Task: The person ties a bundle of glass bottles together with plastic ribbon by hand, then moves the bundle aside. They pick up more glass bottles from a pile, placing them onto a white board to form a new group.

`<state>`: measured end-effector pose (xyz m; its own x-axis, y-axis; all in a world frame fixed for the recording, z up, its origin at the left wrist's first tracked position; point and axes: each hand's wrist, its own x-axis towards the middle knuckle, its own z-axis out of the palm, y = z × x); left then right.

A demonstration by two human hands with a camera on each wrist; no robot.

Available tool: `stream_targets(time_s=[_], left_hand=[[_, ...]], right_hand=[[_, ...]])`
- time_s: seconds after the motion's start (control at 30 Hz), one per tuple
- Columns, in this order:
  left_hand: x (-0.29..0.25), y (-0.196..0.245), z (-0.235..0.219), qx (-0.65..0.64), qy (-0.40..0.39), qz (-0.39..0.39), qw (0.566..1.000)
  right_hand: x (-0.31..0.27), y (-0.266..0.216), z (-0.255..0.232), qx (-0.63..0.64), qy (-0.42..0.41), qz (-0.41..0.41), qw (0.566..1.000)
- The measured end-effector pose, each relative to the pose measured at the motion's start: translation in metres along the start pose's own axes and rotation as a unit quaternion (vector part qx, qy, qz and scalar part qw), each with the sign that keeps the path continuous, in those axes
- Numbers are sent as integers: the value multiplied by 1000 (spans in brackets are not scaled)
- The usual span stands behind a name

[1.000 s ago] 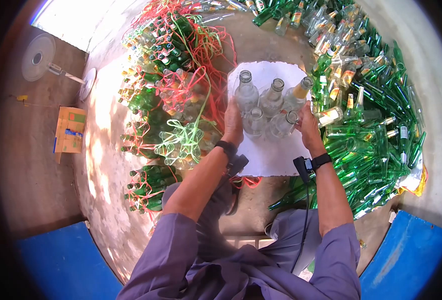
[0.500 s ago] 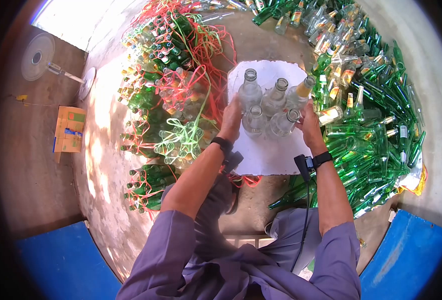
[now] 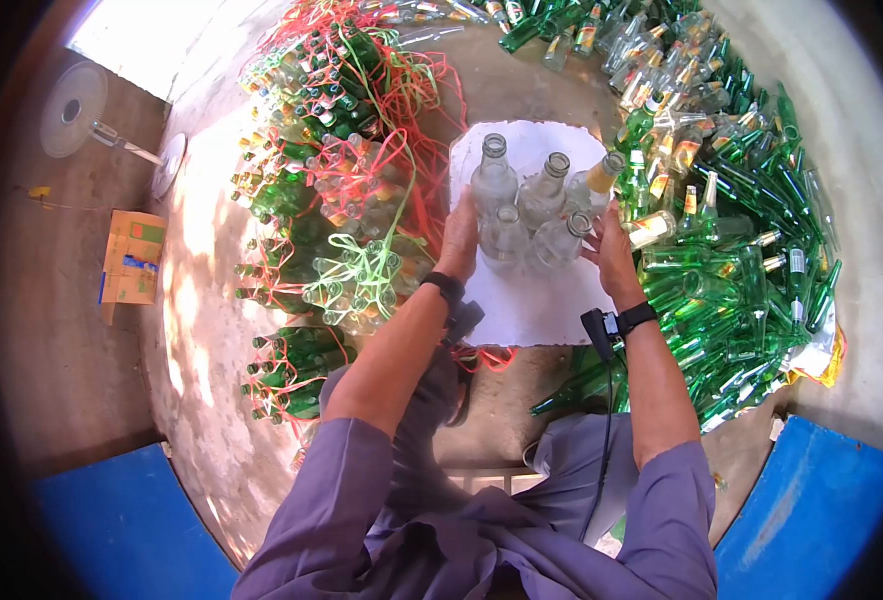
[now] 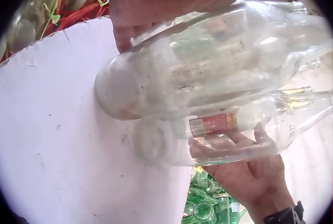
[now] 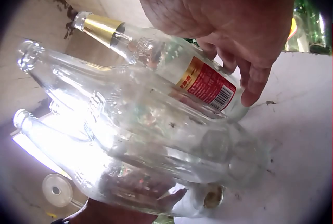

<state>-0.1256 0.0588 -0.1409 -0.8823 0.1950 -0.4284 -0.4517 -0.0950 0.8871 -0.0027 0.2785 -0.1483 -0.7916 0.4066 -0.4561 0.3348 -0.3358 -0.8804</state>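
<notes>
Several clear glass bottles stand upright in a tight cluster on a white board (image 3: 532,312). A back left bottle (image 3: 496,185) and a front left bottle (image 3: 505,240) are beside my left hand (image 3: 460,240), which rests against the cluster's left side with fingers extended. On the right side, my right hand (image 3: 615,258) has its loosely spread fingers at the front right bottle (image 3: 559,243) and at a bottle with gold neck foil (image 3: 600,180). That bottle's red and gold label (image 5: 208,86) shows in the right wrist view, close under the right fingers.
Green and clear bottles (image 3: 702,290) lie heaped to the right. Bottle bundles (image 3: 357,285) tied with red and green plastic strips stand on the left. Loose red strips (image 3: 427,180) trail beside the board. A cardboard box (image 3: 134,257) and a fan (image 3: 74,110) are farther left.
The back left bottle has shifted slightly right, toward its neighbours. The front right bottle has moved a little away from me. Both hands stay beside the cluster, the right fingers slightly more spread.
</notes>
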Motion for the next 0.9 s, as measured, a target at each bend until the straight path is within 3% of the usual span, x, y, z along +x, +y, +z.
stream_targets(time_s=[0.1, 0.33, 0.6, 0.63, 0.67, 0.7, 0.73, 0.77, 0.8, 0.83, 0.87, 0.9], left_hand=[[11, -8, -8, 10, -10, -43, 999], [9, -7, -14, 9, -44, -50, 998], [-17, 29, -23, -31, -62, 24, 997], [8, 11, -34, -90, -50, 60, 993], [17, 9, -40, -156, -65, 76, 983], [-27, 40, -15, -168, -91, 98, 977], [-36, 48, -18, -156, -107, 118, 975], [-5, 34, -49, -171, -222, 102, 954], [-40, 53, -26, -144, -23, 70, 987], [-81, 79, -3, -176, -8, 81, 981], [-60, 71, -27, -150, -74, 83, 982], [-67, 78, -27, -120, -52, 89, 987]], right_hand=[[-12, -7, 2, 1, 4, -10, 1000], [-36, -12, -5, -5, 49, -12, 999], [-56, -19, -14, 36, 50, -21, 998], [-61, -22, -15, 41, 57, -31, 997], [-70, -26, -15, 50, 45, -59, 996], [-76, -31, -14, 53, 46, -68, 995], [-83, -37, -13, 63, 40, -82, 994], [-91, -42, -10, 82, 48, -86, 992], [-101, -50, -11, 89, 33, -98, 991], [-112, -59, -11, 104, 31, -100, 989], [-127, -68, -14, 109, 25, -118, 987], [-140, -80, -18, 114, 15, -139, 984]])
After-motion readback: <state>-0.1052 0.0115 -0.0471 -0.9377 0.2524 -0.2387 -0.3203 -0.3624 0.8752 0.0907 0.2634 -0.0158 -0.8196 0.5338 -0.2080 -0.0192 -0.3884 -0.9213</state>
